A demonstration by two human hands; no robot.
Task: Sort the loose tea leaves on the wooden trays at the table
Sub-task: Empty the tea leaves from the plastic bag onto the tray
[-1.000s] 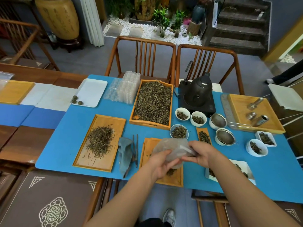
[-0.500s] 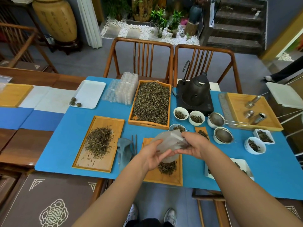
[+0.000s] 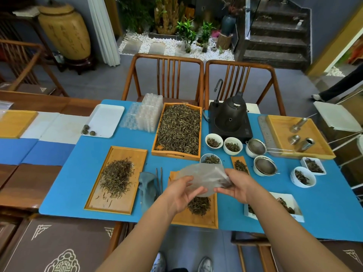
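Note:
Both hands hold a translucent plastic bag (image 3: 204, 176) above the near wooden tray (image 3: 196, 220), which carries a small heap of tea leaves (image 3: 198, 205). My left hand (image 3: 181, 195) grips the bag's lower left edge. My right hand (image 3: 235, 185) pinches its right end, where a few dark leaves show inside. A second wooden tray (image 3: 117, 179) to the left bears a spread pile of tea (image 3: 116, 177). A deep wooden tray (image 3: 177, 129) at the back is full of leaves.
Small white bowls (image 3: 214, 141) of tea, two metal strainers (image 3: 264, 165), a black kettle (image 3: 230, 112) on its base, and a tray with metal tubes (image 3: 298, 136) stand to the right. Tongs (image 3: 159, 179) and a grey scoop (image 3: 146, 185) lie between the trays. A white dish (image 3: 290, 208) sits near my right wrist.
Both hands have lifted the bag a little and tipped it. A heap of tea has appeared on the near tray under the bag. My left hand has slid to the bag's lower edge.

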